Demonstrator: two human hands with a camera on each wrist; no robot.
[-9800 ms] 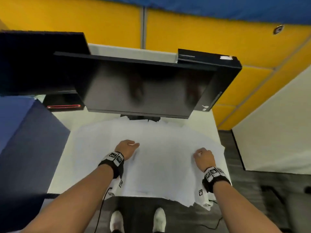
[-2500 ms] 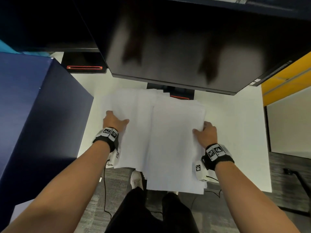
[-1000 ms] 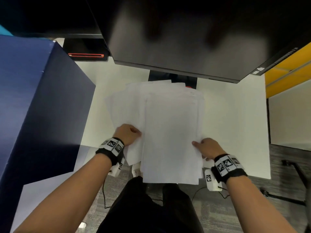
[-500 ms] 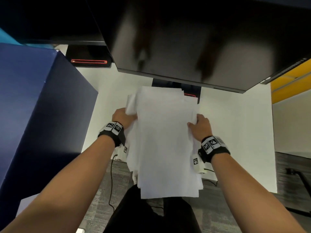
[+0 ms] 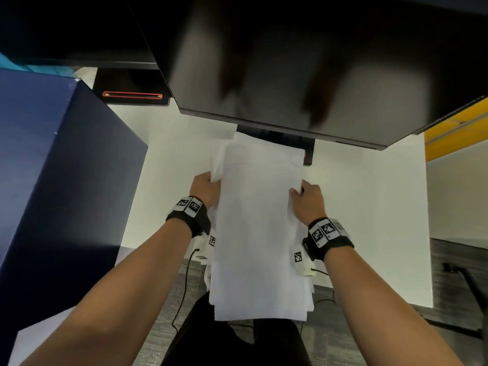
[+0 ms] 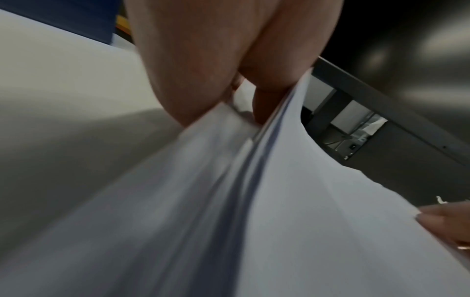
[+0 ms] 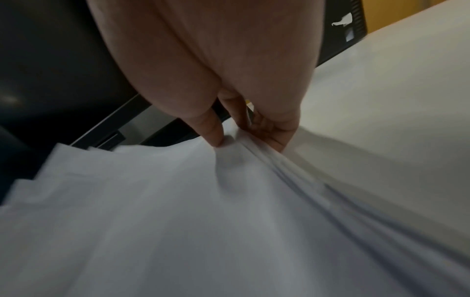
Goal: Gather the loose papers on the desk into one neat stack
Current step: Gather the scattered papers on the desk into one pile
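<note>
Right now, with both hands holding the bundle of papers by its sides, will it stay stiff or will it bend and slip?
The bundle of papers will probably sag: its near end overhangs the desk unsupported. Sheets may slide, since the edges look uneven and fanned by the left hand. The right hand pinches only the side edge, so the grip seems light.

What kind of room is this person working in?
Most likely an office cubicle: a white desk under a large dark monitor, blue and yellow partition panels around it, and a stack of papers in both hands.
</note>
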